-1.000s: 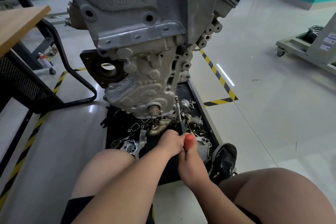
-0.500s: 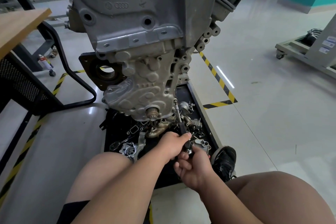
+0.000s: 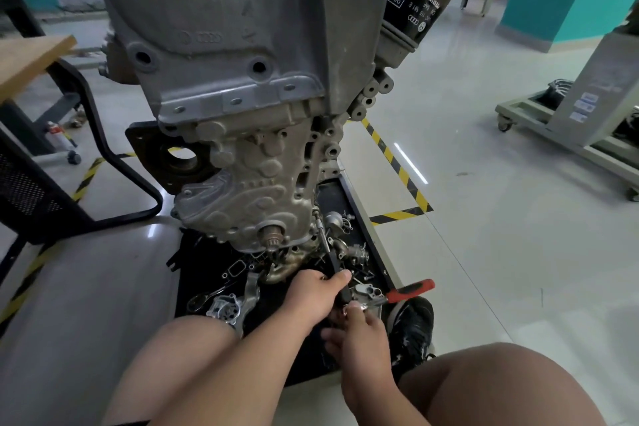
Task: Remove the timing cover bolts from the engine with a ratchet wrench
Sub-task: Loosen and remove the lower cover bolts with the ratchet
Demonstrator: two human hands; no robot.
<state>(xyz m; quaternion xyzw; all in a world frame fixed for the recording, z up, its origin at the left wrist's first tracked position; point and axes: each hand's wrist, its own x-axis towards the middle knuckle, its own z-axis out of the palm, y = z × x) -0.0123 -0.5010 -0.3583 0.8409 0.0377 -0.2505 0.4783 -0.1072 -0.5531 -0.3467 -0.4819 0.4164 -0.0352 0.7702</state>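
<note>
The grey engine (image 3: 242,45) hangs upright in front of me, with the ribbed timing cover (image 3: 249,190) on its lower front. A thin extension bar (image 3: 322,235) runs from the cover's lower right edge down to my hands. My left hand (image 3: 311,290) grips the bar's black lower part. Just below it, my right hand (image 3: 359,332) holds the head of the ratchet wrench, whose red handle (image 3: 413,289) sticks out to the right. The socket end and the bolt are too small to make out.
A black tray (image 3: 363,218) under the engine holds several loose metal parts (image 3: 352,252). A black oil filter (image 3: 418,0) juts out at upper right. A wooden table (image 3: 27,59) and black frame (image 3: 114,156) stand left, a wheeled cart (image 3: 553,128) far right. My shoe (image 3: 411,328) touches the tray.
The red ratchet handle has swung from pointing toward me, between my hands, out to the right. My right hand has shifted from the handle to the wrench head; my left hand stays on the bar.
</note>
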